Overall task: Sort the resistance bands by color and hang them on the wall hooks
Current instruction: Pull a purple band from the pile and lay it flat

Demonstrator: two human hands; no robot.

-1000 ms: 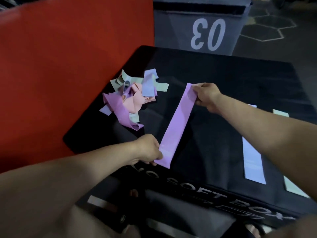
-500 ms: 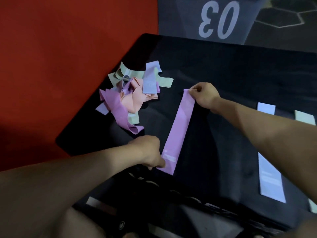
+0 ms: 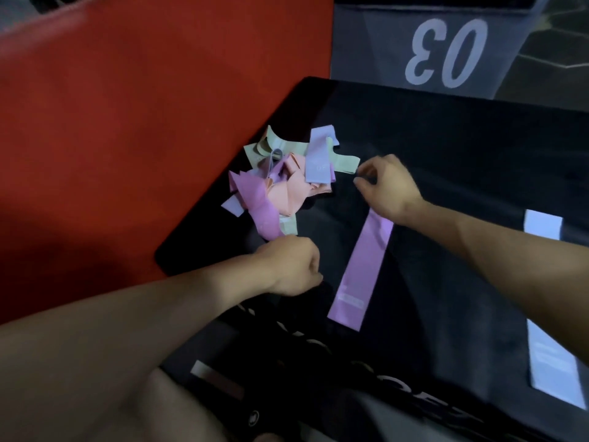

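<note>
A purple resistance band lies flat and straight on the black soft box, with no hand on it. A tangled pile of bands in green, light blue, pink and purple sits at the box's far left. My right hand hovers just right of the pile, thumb and fingers apart by a green band's end, and covers the flat band's far end. My left hand is curled shut at the pile's near edge, beside a purple tail, with nothing seen in it.
A light blue band lies flat at the right, partly under my right forearm. A red mat stands along the left of the box. A grey box marked 03 stands behind.
Both hands have let go of the flat purple band. The right hand moved up toward the pile; the left hand moved off the band's near end toward the pile.
</note>
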